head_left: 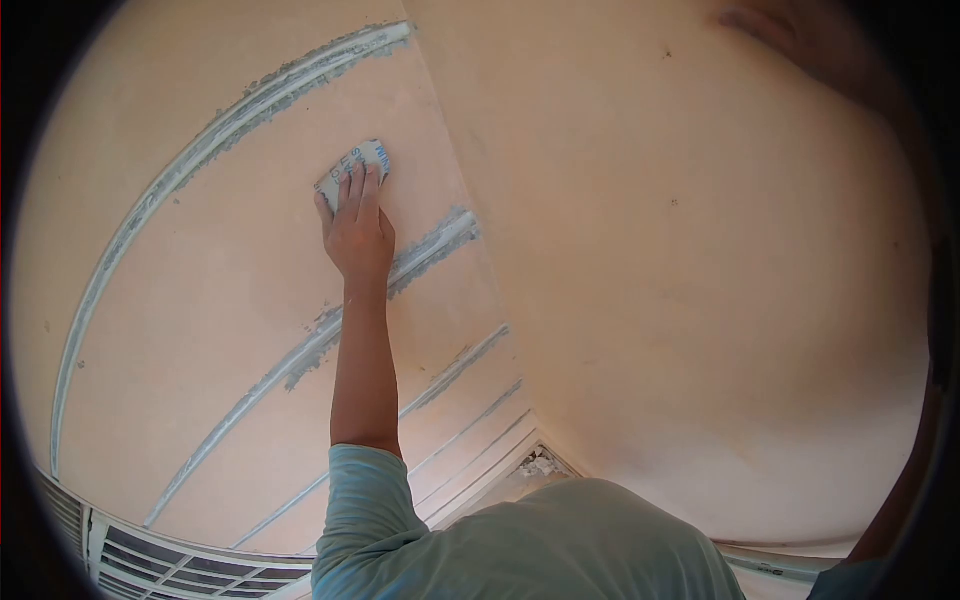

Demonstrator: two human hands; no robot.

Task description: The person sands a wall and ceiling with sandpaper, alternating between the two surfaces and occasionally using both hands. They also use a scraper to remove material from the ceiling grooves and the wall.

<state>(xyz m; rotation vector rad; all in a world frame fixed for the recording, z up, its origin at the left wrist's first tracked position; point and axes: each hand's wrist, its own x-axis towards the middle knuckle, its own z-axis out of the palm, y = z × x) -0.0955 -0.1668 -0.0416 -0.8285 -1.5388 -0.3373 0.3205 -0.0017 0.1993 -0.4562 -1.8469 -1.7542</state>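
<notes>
My left hand (361, 232) presses a piece of sandpaper (340, 180) flat against a peach-coloured wall (250, 270). The sandpaper is pale grey with blue print on its outer side, and the fingers lie over its lower part. Between two long grey filled strips, an upper strip (200, 150) and a lower strip (270, 378), the hand is in contact with the painted surface. My forearm crosses the lower strip and hides part of it. At the dark upper right edge, my right hand (790, 35) rests near the adjoining surface, its visible finger stretched out and nothing seen in it.
Several thinner grey strips (460, 365) run toward the corner. The adjoining plain surface (680, 270) has a few small dark marks. A barred window (190, 570) lies at lower left. Broken plaster (540, 462) shows near the lower corner, beside my green shirt (580, 540).
</notes>
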